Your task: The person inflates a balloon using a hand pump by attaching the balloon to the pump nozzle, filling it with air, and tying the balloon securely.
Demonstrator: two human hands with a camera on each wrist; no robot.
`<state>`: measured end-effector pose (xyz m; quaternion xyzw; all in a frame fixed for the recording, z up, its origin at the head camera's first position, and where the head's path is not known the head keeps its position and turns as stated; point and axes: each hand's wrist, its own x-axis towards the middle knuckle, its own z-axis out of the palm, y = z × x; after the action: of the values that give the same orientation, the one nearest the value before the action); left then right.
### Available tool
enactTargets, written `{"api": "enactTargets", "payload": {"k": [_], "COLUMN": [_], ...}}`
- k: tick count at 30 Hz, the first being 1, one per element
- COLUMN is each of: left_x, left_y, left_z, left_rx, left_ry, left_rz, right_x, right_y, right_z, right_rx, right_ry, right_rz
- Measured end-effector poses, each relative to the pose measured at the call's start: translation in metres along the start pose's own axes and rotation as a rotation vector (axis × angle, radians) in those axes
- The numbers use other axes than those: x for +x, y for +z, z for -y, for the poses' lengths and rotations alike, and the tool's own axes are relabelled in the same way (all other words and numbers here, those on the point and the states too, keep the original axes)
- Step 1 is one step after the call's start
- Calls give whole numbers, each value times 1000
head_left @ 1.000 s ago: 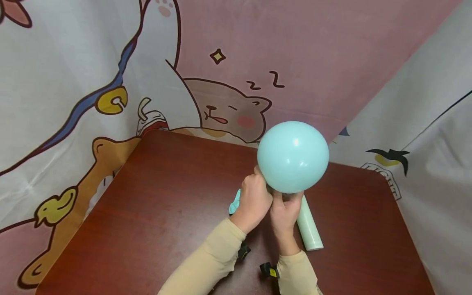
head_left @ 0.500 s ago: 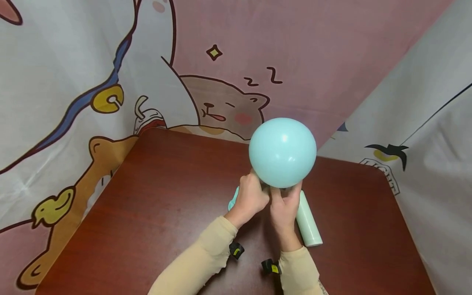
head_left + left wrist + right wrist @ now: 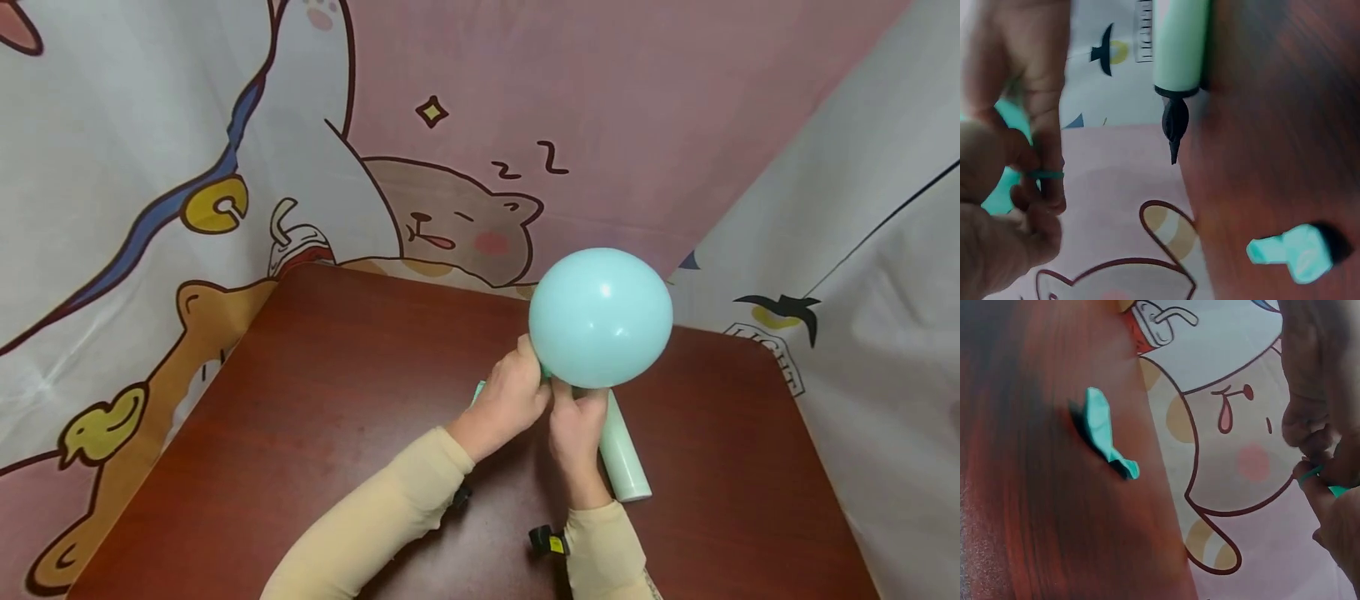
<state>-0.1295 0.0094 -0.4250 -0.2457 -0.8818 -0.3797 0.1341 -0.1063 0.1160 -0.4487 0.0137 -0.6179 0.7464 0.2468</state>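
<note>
An inflated light-blue balloon (image 3: 600,317) is held up above the table. Both hands are at its neck, just under the round body. My left hand (image 3: 508,398) pinches the neck from the left; my right hand (image 3: 577,429) holds it from below. In the left wrist view, a thin teal strand of the neck (image 3: 1046,175) stretches across a finger of the right hand (image 3: 1038,69), with the left hand's (image 3: 1010,250) fingertips close against it. The right wrist view shows this strand (image 3: 1310,475) over a fingertip. The neck's end is mostly hidden by fingers.
A pale-green hand pump (image 3: 624,450) with a black nozzle (image 3: 1175,119) lies on the brown table (image 3: 337,367), right of the hands. A flat, uninflated teal balloon (image 3: 1100,428) lies to their left. Behind the table hangs a cartoon-printed cloth (image 3: 637,108).
The balloon has shifted slightly left, then back right. My left forearm has swung outward to the left while both hands keep hold of the neck.
</note>
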Motion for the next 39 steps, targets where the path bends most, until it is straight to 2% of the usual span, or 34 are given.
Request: {"api": "enactTargets", "payload": {"k": [2,5,8,12,18,23,26,31,35,39], "left_x": [-2,-3,-2,2,-3,-4,-3,1,5,6], "left_y": [5,14,21,27,28,27,24,12,4,3], "left_z": [-1,-1,-1,-1,-2,-4,-6,-7,-3,0], "left_rx": [111,285,390,417,349,290,185,-47,-129,-193], "left_ry": [89,152,140,116,117,88,31,-69,-111,-141], "left_rz": [-93,-234,-321,-338,-292,-244,-190,-112,-74,-42], "right_x": [-1,-3,-4,-3,-5,-3,-2,-2,-3,-2], "right_y": [0,-1,-1,-2,-2,-3,-5,-6,-6,-8], "right_z": [0,0,-2,-3,-3,-2,-1,2,7,8], "right_rx": [-45,-110,-169,-193,-222,-230,-220,-242,-290,-307], "right_ry": [18,20,6,-6,49,62,53,30,5,-22], "right_rz": [-24,-34,-44,-62,-52,-13,18,47,62,64]}}
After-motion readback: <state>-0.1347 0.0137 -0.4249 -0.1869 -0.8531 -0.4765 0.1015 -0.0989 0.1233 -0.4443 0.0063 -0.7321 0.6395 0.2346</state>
